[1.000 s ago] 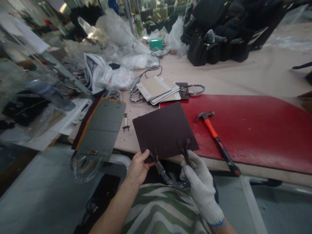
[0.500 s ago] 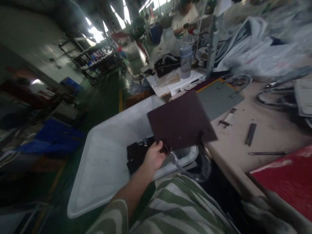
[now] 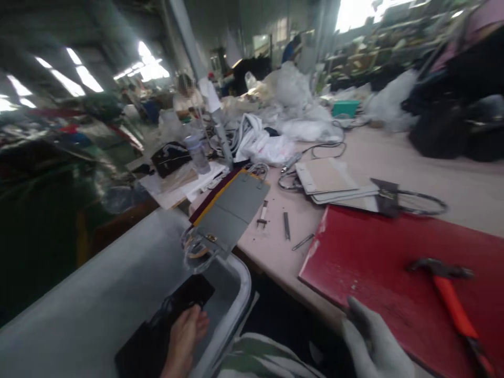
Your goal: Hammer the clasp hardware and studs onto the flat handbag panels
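My bare left hand [image 3: 186, 333] is down inside a large grey-white bin [image 3: 118, 283] at the lower left. Its fingers are closed on the edge of a dark brown bag panel [image 3: 157, 331] that lies on the bin's floor, with the panel's clear-wrapped handle beside the hand. My gloved right hand [image 3: 372, 344] rests at the near edge of the red mat [image 3: 386, 252], fingers stretched out and holding nothing. A hammer [image 3: 452, 296] with an orange handle lies on the mat to the right of that hand.
A grey panel with clear handles [image 3: 228, 215] hangs over the table edge above the bin. Small metal tools [image 3: 286, 226], stacked beige boards [image 3: 326, 181], another handled piece [image 3: 394, 191], plastic bags, a bottle [image 3: 197, 152] and black bags [image 3: 460, 115] crowd the table. People work far behind.
My left hand has lowered the dark panel from above the bin's rim down into the bin. The view has swung back right, and my gloved right hand now rests on the red mat.
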{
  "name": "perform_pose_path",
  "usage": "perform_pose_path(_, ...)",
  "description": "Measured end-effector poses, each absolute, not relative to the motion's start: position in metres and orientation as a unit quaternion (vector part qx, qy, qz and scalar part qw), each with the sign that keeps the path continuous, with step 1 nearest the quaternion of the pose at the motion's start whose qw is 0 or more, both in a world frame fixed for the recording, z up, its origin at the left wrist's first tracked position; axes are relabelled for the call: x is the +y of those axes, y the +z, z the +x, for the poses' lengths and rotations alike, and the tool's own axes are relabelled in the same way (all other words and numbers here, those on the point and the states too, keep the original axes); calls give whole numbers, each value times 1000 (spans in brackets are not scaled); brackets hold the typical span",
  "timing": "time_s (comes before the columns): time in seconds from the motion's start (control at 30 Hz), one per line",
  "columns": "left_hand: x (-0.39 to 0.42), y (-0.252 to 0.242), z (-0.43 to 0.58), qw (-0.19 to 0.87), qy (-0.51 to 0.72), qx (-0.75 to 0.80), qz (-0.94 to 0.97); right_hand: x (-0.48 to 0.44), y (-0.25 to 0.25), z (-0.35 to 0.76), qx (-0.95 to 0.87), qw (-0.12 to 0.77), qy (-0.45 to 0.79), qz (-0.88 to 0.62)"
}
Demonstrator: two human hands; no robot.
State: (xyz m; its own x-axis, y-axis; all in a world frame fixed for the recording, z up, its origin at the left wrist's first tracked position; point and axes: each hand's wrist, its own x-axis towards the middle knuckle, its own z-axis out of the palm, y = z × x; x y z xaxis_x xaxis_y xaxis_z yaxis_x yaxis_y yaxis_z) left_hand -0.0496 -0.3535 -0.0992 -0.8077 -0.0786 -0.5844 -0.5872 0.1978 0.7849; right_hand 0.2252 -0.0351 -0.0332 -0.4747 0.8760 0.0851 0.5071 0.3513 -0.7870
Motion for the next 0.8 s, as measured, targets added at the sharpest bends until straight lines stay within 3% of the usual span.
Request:
perform_pose_path(0.13, -265, -64, -63, 223, 522, 823, 37, -23, -19, 248, -788, 327, 206, -478)
perform_pose_path(0.33, -157, -25, -27, 173, 496, 765, 372, 8, 0, 296, -771, 261, 3, -580)
perform_pose_path(0.57, -69, -25, -8, 119, 429, 700, 558, 38, -15, 361, -724, 197, -29, -661)
perform_pose_path(0.8, 37, 9, -29, 3, 284, 715, 639, 55, -28, 371, -739, 241, -20, -629)
